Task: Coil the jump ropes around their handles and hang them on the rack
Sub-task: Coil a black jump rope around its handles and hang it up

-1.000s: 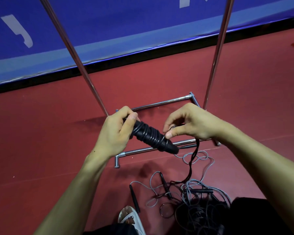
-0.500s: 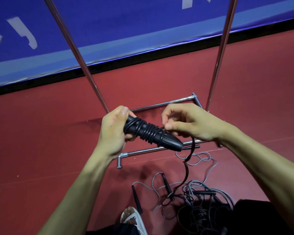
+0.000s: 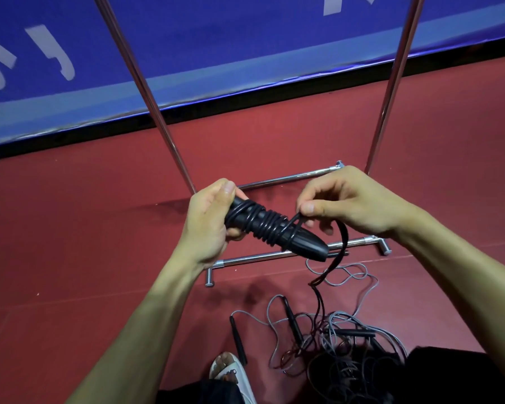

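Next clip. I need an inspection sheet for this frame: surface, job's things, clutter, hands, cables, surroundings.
Surface: red floor, matte.
Job's things: black handles with rope coiled round them, held in the air. The chrome rack stands behind; nothing seen hanging on the part in view.
Clutter: tangled pile of grey and black ropes with loose handles on the floor, beside a sandalled foot.
Hands: the left hand grips one end of the handles. The right hand pinches the loose black strand next to the coil.
Cables: nothing seen apart from the ropes.
Surroundings: blue banner along the wall behind the rack.
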`<state>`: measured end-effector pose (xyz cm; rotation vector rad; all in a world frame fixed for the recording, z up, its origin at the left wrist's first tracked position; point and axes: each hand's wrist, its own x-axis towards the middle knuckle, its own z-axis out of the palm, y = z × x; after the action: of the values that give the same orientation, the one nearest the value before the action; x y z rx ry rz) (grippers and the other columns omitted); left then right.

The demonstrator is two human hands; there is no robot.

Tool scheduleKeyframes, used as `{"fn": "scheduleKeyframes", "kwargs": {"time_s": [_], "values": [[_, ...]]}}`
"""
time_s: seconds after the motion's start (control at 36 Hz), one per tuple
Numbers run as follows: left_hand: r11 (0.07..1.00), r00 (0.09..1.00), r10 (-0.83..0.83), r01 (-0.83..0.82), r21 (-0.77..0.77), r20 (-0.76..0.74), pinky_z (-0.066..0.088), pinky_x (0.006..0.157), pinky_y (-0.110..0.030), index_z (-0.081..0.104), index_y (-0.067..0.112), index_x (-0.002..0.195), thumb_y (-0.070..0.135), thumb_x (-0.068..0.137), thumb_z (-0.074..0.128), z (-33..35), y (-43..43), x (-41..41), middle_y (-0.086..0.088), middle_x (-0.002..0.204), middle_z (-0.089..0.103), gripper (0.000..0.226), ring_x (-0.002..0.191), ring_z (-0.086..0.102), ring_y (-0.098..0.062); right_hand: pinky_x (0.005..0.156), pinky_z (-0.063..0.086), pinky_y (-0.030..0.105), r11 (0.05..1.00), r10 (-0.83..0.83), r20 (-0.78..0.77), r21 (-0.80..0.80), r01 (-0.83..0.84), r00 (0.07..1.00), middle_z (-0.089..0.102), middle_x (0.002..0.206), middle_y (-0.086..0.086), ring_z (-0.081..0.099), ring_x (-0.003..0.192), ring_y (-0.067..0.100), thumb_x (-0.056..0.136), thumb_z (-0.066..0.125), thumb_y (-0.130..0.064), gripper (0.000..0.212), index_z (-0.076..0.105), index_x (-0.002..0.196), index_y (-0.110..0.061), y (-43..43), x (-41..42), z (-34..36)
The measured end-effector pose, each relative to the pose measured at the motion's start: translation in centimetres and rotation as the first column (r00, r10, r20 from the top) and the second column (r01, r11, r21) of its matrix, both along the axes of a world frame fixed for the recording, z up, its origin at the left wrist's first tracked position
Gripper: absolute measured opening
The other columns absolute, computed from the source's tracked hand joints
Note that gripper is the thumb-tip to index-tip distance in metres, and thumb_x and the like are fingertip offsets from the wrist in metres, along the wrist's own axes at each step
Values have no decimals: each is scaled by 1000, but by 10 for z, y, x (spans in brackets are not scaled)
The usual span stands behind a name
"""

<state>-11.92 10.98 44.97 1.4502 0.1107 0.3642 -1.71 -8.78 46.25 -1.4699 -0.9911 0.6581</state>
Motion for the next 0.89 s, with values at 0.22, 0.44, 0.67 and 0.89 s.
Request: {"fn": "scheduleKeyframes", "kwargs": {"time_s": [0.22, 0.44, 0.67, 0.89], "values": [[996, 998, -55, 58, -65, 40, 27, 38, -12, 47, 4, 71, 25, 95, 40, 8, -14, -4, 5, 46, 47, 33, 33, 29, -2, 46, 32, 27, 996, -56, -35, 65, 58, 998, 60, 57, 7, 43, 54, 24, 75, 69, -14, 15, 71, 70, -27, 6, -2, -5], [984, 999, 47, -46, -173, 5, 28, 40, -8, 49, 8, 70, 31, 91, 44, 13, -12, -2, 2, 47, 40, 32, 33, 24, -4, 51, 20, 23, 973, -24, -278, 215, 86, 960, 44, 63, 11, 32, 53, 19, 70, 85, -37, 23, 64, 72, -29, 18, -9, -22], [776, 982, 139, -189, -602, -129, 36, 35, -12, 45, 12, 73, 28, 103, 37, 15, -26, 3, -3, 60, 49, 35, 31, 40, -4, 41, 25, 12, 949, 36, -474, 293, 119, 880, 42, 57, 7, 30, 41, 8, 69, 81, -12, 19, 64, 75, -16, 26, -13, -34], [471, 891, 356, -431, -770, -281, 19, 35, -17, 33, 15, 67, 22, 105, 40, 10, -11, 21, 3, 48, 20, 39, 34, 18, -9, 38, 16, 14, 939, -249, -578, 53, 340, 777, 32, 50, -3, 23, 41, 5, 96, 54, -16, 18, 69, 89, -8, 52, -44, -48]]}}
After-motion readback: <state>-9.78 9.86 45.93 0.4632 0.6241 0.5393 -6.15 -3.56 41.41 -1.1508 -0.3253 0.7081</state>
